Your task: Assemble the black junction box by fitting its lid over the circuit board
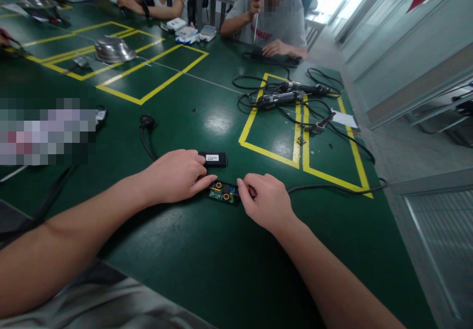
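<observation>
A small circuit board [217, 194] with copper coils lies in an open black case on the green table, between my hands. My left hand [181, 175] has its thumb stretched to the board's upper left edge. Its other fingers curl beside the left end of a ribbed black cover [220, 159] with a white label; what they hold is hidden. At the board's right end, my right hand [268, 201] pinches thumb against fingers where a black cable [332, 186] runs in. The fingertips partly hide that end.
A black plug [147, 120] on a cord lies beyond my left hand. Electric screwdrivers [281, 98] with tangled cords rest inside yellow tape outlines at the right. A metal bowl [114, 49] sits farther off. Across the table, a co-worker [266, 23] holds a thin rod; others sit leftward.
</observation>
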The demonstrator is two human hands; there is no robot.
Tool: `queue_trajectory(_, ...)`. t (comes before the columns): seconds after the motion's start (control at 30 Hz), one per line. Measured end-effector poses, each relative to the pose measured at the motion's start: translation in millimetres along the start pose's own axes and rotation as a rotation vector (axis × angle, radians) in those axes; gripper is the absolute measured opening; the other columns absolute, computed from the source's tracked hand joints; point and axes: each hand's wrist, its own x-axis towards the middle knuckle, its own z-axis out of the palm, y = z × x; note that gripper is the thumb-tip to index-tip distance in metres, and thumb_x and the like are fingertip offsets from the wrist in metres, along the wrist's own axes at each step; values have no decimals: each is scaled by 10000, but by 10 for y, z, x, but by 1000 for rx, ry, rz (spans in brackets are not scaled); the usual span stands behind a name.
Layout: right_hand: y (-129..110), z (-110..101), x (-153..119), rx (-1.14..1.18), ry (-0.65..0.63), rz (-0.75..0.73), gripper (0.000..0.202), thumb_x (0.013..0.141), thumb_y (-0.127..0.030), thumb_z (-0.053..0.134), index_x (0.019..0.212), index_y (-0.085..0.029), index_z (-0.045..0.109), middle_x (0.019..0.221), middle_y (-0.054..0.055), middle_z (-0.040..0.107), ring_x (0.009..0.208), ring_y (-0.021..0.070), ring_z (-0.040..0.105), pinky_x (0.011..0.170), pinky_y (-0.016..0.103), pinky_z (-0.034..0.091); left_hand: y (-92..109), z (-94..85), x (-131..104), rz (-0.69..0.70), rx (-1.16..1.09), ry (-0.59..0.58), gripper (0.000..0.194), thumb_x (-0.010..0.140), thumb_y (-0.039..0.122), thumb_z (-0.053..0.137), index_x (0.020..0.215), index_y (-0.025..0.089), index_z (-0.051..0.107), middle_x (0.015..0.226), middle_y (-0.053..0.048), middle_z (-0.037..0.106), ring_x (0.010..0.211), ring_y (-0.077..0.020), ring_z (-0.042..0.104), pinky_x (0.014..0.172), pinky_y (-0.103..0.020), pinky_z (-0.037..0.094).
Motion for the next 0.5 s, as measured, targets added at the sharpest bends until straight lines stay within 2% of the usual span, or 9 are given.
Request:
queue_trajectory(0.1, 9, -1, 0, -12, -7, 3, 408, 1063, -293, 505, 669, -254, 408, 593, -28, 501, 552, 137, 415, 653, 323, 287, 0, 2, -4, -5, 2, 21, 498, 1122, 418, 560, 749, 172, 779, 807, -97, 726, 767, -255, 671, 711, -400, 513)
queue_trajectory(0.17, 16, 8, 1, -19, -5, 12, 402, 1055, -295, 518, 670, -253, 412, 591, -31, 501, 553, 135, 409, 661, 321, 294, -10, 27, -8, -11, -13, 116, 399, 1076, 420, 638, 793, 169, 766, 873, -103, 721, 821, -265, 658, 738, -401, 525)
queue_trajectory(0.23, 19, 21, 3, -30, 2, 24, 389, 1047, -295, 531, 677, -253, 421, 593, -31, 502, 565, 140, 422, 674, 324, 300, -33, 73, -3, -25, -71, 266, 278, 1035, 411, 692, 960, 160, 785, 1027, -125, 729, 939, -286, 659, 830, -422, 557)
queue_trajectory(0.3, 17, 31, 6, -49, 6, 38, 370, 1043, -296, 540, 690, -255, 436, 610, -23, 515, 596, 153, 456, 686, 331, 300, -71, 132, 16, -48, -155, 381, 313, 1023, 398, 699, 1207, 156, 778, 1227, -152, 721, 1099, -317, 654, 977, -473, 566)
queue_trajectory(0.37, 13, 31, 10, -63, 2, 48, 358, 1046, -298, 532, 701, -257, 445, 635, -10, 533, 628, 167, 483, 694, 340, 295, -122, 191, 46, -69, -224, 391, 405, 1026, 380, 693, 1370, 173, 741, 1350, -158, 712, 1223, -341, 637, 1088, -518, 537)
queue_trajectory(0.5, 17, 8, 23, -51, 5, 68, 366, 1078, -276, 429, 712, -264, 435, 651, 4, 546, 632, 181, 478, 691, 352, 286, -190, 254, 82, -64, -309, 312, 381, 1037, 334, 679, 1383, 191, 750, 1285, -123, 772, 1188, -313, 665, 1082, -493, 541)
